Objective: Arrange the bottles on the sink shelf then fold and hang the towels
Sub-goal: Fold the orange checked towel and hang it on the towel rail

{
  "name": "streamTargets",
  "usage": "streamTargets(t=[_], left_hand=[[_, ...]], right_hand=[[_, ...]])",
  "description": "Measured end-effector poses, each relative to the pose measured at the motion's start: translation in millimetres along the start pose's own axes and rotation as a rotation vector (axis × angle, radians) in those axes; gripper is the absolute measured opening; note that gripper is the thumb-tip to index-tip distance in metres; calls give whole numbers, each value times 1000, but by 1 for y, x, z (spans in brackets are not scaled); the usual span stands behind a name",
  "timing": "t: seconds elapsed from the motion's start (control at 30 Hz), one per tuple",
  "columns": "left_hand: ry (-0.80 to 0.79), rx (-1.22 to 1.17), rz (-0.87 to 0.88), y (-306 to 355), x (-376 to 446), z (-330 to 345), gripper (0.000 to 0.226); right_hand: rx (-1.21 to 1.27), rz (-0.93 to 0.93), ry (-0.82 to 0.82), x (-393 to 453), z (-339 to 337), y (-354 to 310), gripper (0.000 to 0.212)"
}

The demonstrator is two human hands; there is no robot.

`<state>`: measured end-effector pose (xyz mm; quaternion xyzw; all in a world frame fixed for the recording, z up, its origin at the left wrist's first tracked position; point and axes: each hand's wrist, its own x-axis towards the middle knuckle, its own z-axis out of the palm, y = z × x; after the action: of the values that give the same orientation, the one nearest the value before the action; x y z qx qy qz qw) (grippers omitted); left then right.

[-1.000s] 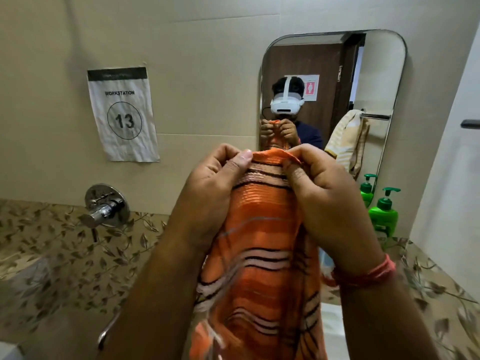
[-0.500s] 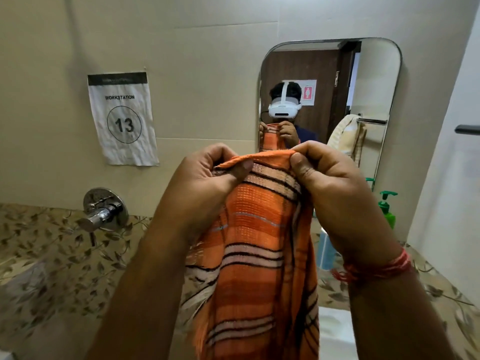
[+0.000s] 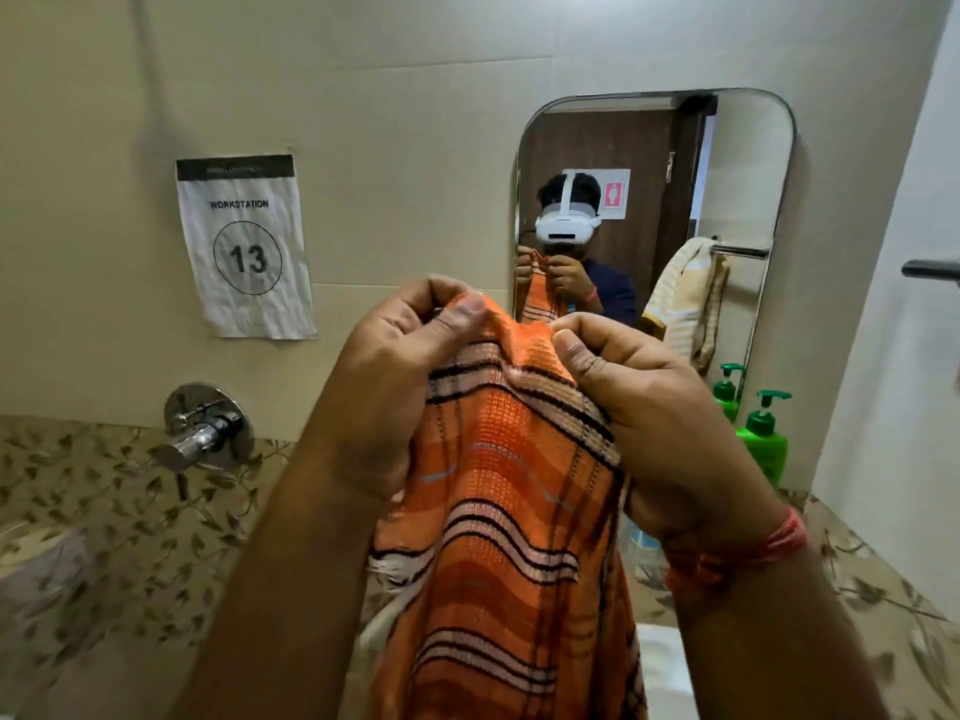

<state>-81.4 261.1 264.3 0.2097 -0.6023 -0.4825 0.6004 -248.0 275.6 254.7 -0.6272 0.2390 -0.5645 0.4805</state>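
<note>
An orange towel (image 3: 509, 511) with black and white stripes hangs down in front of me. My left hand (image 3: 395, 376) pinches its top edge on the left and my right hand (image 3: 639, 407) pinches the top edge on the right, a small gap of cloth between them. A green pump bottle (image 3: 763, 439) stands on the shelf at the right, beside the mirror. A clear bottle (image 3: 641, 556) with a blue label shows partly behind my right wrist. The mirror reflects a cream striped towel (image 3: 685, 298) hung over a rail.
A wall mirror (image 3: 743, 163) faces me. A chrome tap (image 3: 202, 433) sticks out of the wall at the left above the leaf-patterned tiles (image 3: 104, 511). A paper sign (image 3: 244, 246) reads workstation 13. A dark bar (image 3: 932, 267) juts in at the right edge. The white sink edge (image 3: 665, 672) lies below.
My hands have drawn slightly apart along the towel's top edge and the view has tilted down a little, so the mirror and sign sit lower in frame.
</note>
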Motion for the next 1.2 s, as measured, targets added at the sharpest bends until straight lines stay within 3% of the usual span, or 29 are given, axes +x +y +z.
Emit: streamTargets(t=[0.07, 0.13, 0.23, 0.33, 0.43, 0.5, 0.57, 0.63, 0.73, 0.8, 0.87, 0.97, 1.13, 1.2], left_hand=[[-133, 153, -65, 1, -3, 1, 26], [-137, 355, -53, 4, -3, -3, 28], [207, 436, 166, 1, 3, -8, 9], [586, 307, 375, 4, 11, -25, 29], [870, 218, 484, 16, 18, -57, 13], [994, 210, 500, 15, 19, -69, 16], [850, 258, 459, 2, 17, -65, 12], [429, 272, 343, -15, 10, -42, 8], [-113, 525, 209, -35, 5, -13, 72], [-276, 454, 63, -38, 3, -6, 64], [-263, 421, -5, -37, 3, -9, 39], [-154, 423, 88, -40, 2, -8, 22], [411, 202, 181, -43, 13, -30, 24], [521, 283, 162, -46, 15, -47, 26]], right_hand=[[-30, -17, -5, 1, 3, 5, 21], [-36, -27, 4, 0, 3, 8, 22], [-134, -7, -11, -4, -2, 11, 28], [-254, 60, -116, -16, -13, 22, 33], [-256, 152, -75, -36, -37, 28, 42], [-206, 196, -12, -44, -53, 24, 53], [-173, 187, 36, -45, -58, 19, 43], [-180, 122, 17, -35, -46, 14, 29], [-291, 19, -58, -19, -19, 8, 33], [-364, -19, -55, -14, -14, 4, 34], [-448, -43, -17, -13, -20, 2, 25], [-438, 18, -19, -17, -29, 6, 26], [-427, 134, 36, -37, -54, 14, 21], [-439, 148, 125, -43, -68, 12, 16]])
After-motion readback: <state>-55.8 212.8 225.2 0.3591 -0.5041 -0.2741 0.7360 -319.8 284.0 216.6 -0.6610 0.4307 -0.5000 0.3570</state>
